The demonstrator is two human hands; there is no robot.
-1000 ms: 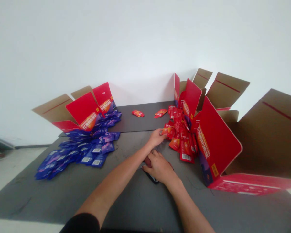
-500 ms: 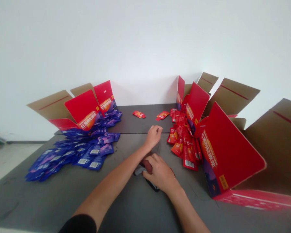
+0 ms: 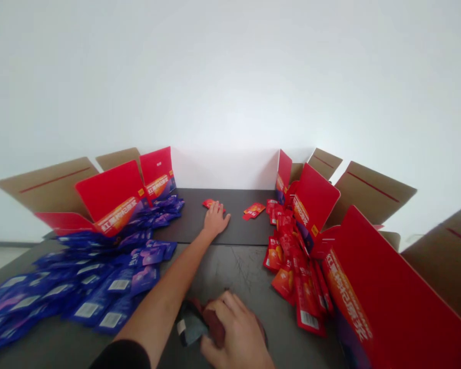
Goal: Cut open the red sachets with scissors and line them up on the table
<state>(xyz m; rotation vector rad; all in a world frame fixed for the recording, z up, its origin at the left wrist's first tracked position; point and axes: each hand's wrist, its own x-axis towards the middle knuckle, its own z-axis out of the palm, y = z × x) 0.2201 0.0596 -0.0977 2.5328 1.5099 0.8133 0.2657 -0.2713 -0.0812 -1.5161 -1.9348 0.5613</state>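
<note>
My left hand (image 3: 215,220) is stretched far forward with its fingers extended. Its fingertips lie over a small red packet (image 3: 208,203), which they partly cover; no grip on it shows. Close to me, my right hand (image 3: 238,330) is closed on a brown and grey cloth-like bundle (image 3: 194,328). A pale patch shows on the bundle's left end, and my fingers hide much of the rest. Another pair of red-orange packets (image 3: 254,210) lies to the right of my left hand, apart from it.
Blue packets (image 3: 119,284) are heaped on the left, beside open red cartons (image 3: 109,192). On the right, red packets (image 3: 286,230) lie along several open red cartons (image 3: 317,195). A white wall (image 3: 230,92) stands behind the dark grey table (image 3: 230,266).
My left hand has moved forward and left to the far red packet, its curled fingers now extended. My right hand has shifted lower in view with the bundle. The camera has tilted up.
</note>
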